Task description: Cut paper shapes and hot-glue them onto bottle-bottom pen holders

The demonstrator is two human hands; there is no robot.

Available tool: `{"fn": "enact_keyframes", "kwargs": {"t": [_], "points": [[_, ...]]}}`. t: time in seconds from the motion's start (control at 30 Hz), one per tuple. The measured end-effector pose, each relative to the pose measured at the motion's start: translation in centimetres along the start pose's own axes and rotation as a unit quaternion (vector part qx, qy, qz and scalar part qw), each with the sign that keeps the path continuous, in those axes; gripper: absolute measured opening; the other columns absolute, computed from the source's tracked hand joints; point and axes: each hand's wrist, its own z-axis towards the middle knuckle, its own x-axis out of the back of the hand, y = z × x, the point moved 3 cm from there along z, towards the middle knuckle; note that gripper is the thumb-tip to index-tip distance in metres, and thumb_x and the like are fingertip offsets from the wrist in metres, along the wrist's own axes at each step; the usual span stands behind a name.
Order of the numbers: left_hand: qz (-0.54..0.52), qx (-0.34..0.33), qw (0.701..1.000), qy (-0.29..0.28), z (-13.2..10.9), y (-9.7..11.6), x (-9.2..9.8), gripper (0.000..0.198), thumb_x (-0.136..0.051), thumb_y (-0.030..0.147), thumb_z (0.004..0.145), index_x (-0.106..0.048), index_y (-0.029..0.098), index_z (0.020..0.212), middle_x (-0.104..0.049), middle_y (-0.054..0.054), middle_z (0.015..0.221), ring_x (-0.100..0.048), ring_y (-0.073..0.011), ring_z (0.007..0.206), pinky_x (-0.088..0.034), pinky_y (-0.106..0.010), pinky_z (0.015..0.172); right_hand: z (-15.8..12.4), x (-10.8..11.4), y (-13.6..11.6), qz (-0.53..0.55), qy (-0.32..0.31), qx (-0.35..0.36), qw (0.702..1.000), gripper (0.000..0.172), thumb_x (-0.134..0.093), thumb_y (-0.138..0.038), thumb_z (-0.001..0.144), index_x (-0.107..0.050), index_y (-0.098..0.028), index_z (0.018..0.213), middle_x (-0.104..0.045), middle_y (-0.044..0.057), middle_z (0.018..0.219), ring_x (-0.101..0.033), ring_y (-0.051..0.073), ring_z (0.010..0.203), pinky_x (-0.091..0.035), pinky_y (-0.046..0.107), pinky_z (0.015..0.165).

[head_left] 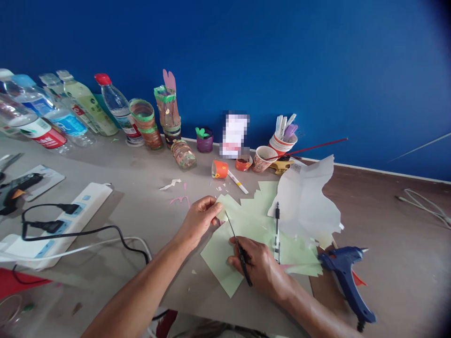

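Note:
My left hand pinches the upper left edge of a light green paper sheet that lies on the table. My right hand is closed around a thin black tool, probably scissors or a pen, whose tip points up toward my left fingers over the paper. A black and clear pen lies on the green sheet just right of my right hand. A cut white paper piece overlaps the sheet's right side.
A blue glue gun lies at the right. A white power strip with black plugs and cables sits at the left. Plastic bottles, decorated containers, paper cups and a pen cup line the blue wall.

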Motion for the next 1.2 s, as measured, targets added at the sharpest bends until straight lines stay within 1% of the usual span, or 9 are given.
{"fn": "enact_keyframes", "kwargs": {"t": [0.17,0.27,0.37,0.47,0.6,0.73,0.93,1.1,1.2], "points": [[-0.018,0.016,1.0,-0.009,0.0,-0.3,-0.2,0.026,-0.068,0.039,0.074,-0.057,0.016,0.071,-0.053,0.005,0.066,-0.045,-0.0047,0.05,-0.037,-0.021,0.055,-0.1,0.1,0.0,-0.004,0.006,-0.002,1.0,0.008,-0.058,-0.022,0.082,-0.058,-0.018,0.088,-0.059,0.0,0.069,-0.052,0.013,0.059,-0.045,0.024,0.061],[-0.035,0.024,0.999,-0.018,-0.1,-0.3,-0.3,0.027,-0.07,0.039,0.073,-0.058,0.016,0.071,-0.053,0.005,0.065,-0.045,-0.0044,0.049,-0.038,-0.021,0.054,-0.1,0.2,0.0,0.003,0.012,0.002,1.0,0.007,-0.059,-0.022,0.081,-0.058,-0.018,0.087,-0.058,0.0,0.069,-0.051,0.013,0.059,-0.045,0.025,0.063],[-0.053,0.027,0.998,-0.025,-0.1,-0.1,-0.5,0.027,-0.072,0.039,0.071,-0.06,0.016,0.075,-0.054,0.005,0.067,-0.045,-0.0044,0.051,-0.039,-0.021,0.055,0.0,0.3,0.0,0.023,0.0,-0.002,1.0,0.01,-0.06,-0.022,0.081,-0.059,-0.017,0.089,-0.056,-0.001,0.069,-0.05,0.013,0.059,-0.045,0.026,0.065],[-0.061,0.028,0.998,-0.018,-0.2,0.1,-0.6,0.027,-0.074,0.038,0.068,-0.061,0.016,0.077,-0.054,0.004,0.07,-0.045,-0.0053,0.054,-0.039,-0.021,0.054,0.1,0.4,0.0,0.048,-0.014,-0.012,0.999,0.016,-0.06,-0.024,0.081,-0.059,-0.015,0.094,-0.054,-0.002,0.068,-0.048,0.012,0.056,-0.044,0.025,0.061],[-0.057,0.029,0.998,-0.012,-0.4,0.0,-0.9,0.025,-0.073,0.035,0.068,-0.057,0.017,0.073,-0.053,0.004,0.07,-0.047,-0.0071,0.059,-0.039,-0.021,0.054,0.2,0.5,-0.1,0.057,-0.014,-0.011,0.998,0.021,-0.06,-0.024,0.081,-0.059,-0.015,0.1,-0.053,-0.002,0.069,-0.048,0.012,0.058,-0.042,0.025,0.059],[-0.051,0.031,0.998,-0.02,-0.5,-0.4,-1.1,0.025,-0.072,0.034,0.069,-0.055,0.016,0.07,-0.051,0.004,0.067,-0.045,-0.0068,0.058,-0.037,-0.021,0.056,0.3,0.3,0.1,0.053,-0.015,-0.012,0.998,0.019,-0.061,-0.023,0.08,-0.059,-0.015,0.097,-0.054,-0.001,0.071,-0.049,0.013,0.06,-0.043,0.026,0.061],[-0.093,0.07,0.993,-0.025,-0.4,-0.6,-1.0,0.032,-0.076,0.038,0.064,-0.054,0.015,0.069,-0.051,0.005,0.065,-0.044,-0.005,0.053,-0.036,-0.021,0.057,0.3,0.3,0.4,0.066,-0.002,-0.024,0.998,0.022,-0.06,-0.023,0.08,-0.059,-0.015,0.1,-0.055,-0.001,0.072,-0.048,0.012,0.058,-0.041,0.025,0.057],[-0.111,0.107,0.986,-0.058,-0.5,-0.7,-1.4,0.035,-0.078,0.04,0.061,-0.055,0.015,0.069,-0.051,0.004,0.064,-0.044,-0.0041,0.049,-0.034,-0.021,0.054,0.5,0.5,0.1,0.095,0.004,-0.021,0.995,0.013,-0.06,-0.022,0.079,-0.057,-0.017,0.091,-0.053,-0.003,0.069,-0.047,0.011,0.058,-0.041,0.024,0.058],[-0.106,0.109,0.985,-0.08,-0.5,-1.0,-1.7,0.035,-0.078,0.039,0.062,-0.055,0.015,0.07,-0.053,0.003,0.067,-0.045,-0.0052,0.051,-0.034,-0.021,0.054,0.5,0.7,0.0,0.099,0.013,-0.013,0.995,0.008,-0.059,-0.022,0.079,-0.053,-0.019,0.082,-0.05,-0.004,0.066,-0.044,0.011,0.056,-0.039,0.024,0.057]]}}
